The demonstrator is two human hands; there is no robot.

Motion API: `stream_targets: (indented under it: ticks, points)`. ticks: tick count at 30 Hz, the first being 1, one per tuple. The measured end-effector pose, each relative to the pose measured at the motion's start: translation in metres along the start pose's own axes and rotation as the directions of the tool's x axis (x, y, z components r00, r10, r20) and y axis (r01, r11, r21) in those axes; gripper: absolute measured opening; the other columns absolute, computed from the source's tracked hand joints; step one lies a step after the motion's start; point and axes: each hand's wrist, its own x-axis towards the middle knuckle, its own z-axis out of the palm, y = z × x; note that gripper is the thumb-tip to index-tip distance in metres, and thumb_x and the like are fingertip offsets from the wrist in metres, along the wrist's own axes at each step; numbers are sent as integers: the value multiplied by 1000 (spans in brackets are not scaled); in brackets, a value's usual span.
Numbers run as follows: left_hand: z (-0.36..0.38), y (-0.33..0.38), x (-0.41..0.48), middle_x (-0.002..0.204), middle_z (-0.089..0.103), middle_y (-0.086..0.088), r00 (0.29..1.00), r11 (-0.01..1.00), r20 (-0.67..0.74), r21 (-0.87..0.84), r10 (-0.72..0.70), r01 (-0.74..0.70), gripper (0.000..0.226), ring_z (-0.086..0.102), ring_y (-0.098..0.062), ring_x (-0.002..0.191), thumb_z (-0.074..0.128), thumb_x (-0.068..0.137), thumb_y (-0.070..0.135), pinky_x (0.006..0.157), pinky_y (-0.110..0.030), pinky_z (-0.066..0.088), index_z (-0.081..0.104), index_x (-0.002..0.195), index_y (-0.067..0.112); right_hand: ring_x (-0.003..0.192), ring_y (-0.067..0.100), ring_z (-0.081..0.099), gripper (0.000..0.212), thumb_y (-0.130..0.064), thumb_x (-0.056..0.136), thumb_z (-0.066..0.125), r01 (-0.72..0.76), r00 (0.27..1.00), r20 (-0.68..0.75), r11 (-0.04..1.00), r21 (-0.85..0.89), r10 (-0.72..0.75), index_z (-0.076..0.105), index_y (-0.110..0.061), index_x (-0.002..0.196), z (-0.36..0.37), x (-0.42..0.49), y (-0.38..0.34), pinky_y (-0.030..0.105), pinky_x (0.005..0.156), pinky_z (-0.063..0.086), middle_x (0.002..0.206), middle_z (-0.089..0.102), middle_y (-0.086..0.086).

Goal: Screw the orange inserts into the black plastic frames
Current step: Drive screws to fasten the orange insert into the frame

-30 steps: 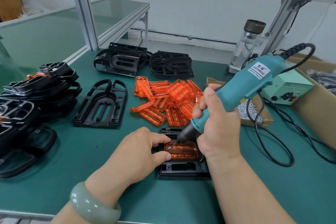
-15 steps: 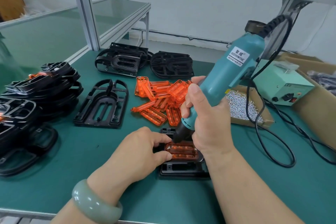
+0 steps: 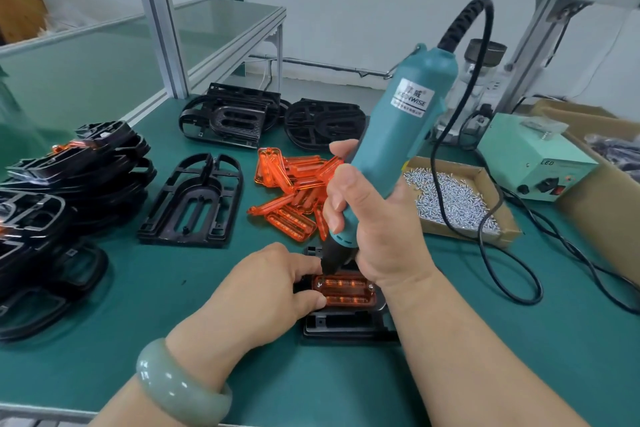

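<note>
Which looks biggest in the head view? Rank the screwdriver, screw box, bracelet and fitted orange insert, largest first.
1. screwdriver, held up close to the camera
2. screw box
3. bracelet, nearest the camera, so its rank is unsure
4. fitted orange insert

Two bare forearms extend from the bottom of the view and meet over a black frame [image 3: 346, 328]. The left hand [image 3: 266, 288] lies palm down at the frame's left end, knuckles up and fingers curled. Its index fingertip and thumb [image 3: 313, 301] pinch the left end of the insert [image 3: 346, 293] seated in the frame. A pale green bangle [image 3: 183, 383] circles the left wrist. The right forearm [image 3: 467, 357] slants up from the frame's right side. The right hand [image 3: 374, 222] sits just above the frame, wrapped round the lower barrel of a driver [image 3: 401, 135], thumb laid along its front. The driver leans up and to the right, its tip at the insert's upper left corner.
</note>
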Motion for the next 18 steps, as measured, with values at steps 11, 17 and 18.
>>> stream_targets:
  ticks: [11, 17, 18]
  points:
    - [-2, 1, 3, 81, 66, 12, 999, 1000, 31, -4, -24, 24, 29, 60, -6, 81, 69, 79, 40, 74, -24, 49, 63, 107, 49, 41, 11, 43, 10, -20, 79, 66, 2, 999, -43, 1000, 29, -1, 64, -29, 80, 0, -3, 1, 22, 47, 40, 55, 47, -6]
    - [-2, 3, 4, 82, 65, 13, 999, 999, 20, 25, -39, 39, 28, 60, -8, 82, 69, 80, 42, 75, -25, 50, 63, 107, 46, 39, 13, 40, 15, -6, 82, 59, 35, 990, -137, 999, -4, -35, 56, -20, 79, -1, -6, 3, 23, 46, 38, 53, 45, -3]
    - [-2, 4, 4, 86, 65, 14, 999, 999, 30, 31, -44, 43, 30, 61, -9, 85, 68, 80, 42, 77, -26, 51, 63, 109, 47, 39, 13, 41, 15, -6, 82, 59, 30, 990, -139, 1000, 6, -29, 57, -21, 80, -2, -6, 4, 22, 46, 38, 52, 45, -4]
